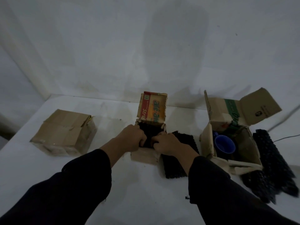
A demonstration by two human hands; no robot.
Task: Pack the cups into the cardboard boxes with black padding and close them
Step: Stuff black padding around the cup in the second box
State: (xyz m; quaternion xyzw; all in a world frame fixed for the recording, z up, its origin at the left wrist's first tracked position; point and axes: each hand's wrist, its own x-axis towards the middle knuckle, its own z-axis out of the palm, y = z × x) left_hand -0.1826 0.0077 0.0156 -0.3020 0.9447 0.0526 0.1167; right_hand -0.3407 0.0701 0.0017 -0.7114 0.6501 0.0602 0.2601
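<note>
A small open cardboard box with a printed yellow-and-red lid stands at the table's middle. Black padding fills its opening. My left hand and my right hand both have curled fingers dug into that padding at the box's near edge. No cup shows inside this box. To the right, a larger open box holds a blue cup lying on its side. A closed box sits at the left.
A black padding sheet lies between the middle and right boxes, partly under my right forearm. More black padding lies right of the large box. The white table meets a white wall behind. A thin cable runs at far right.
</note>
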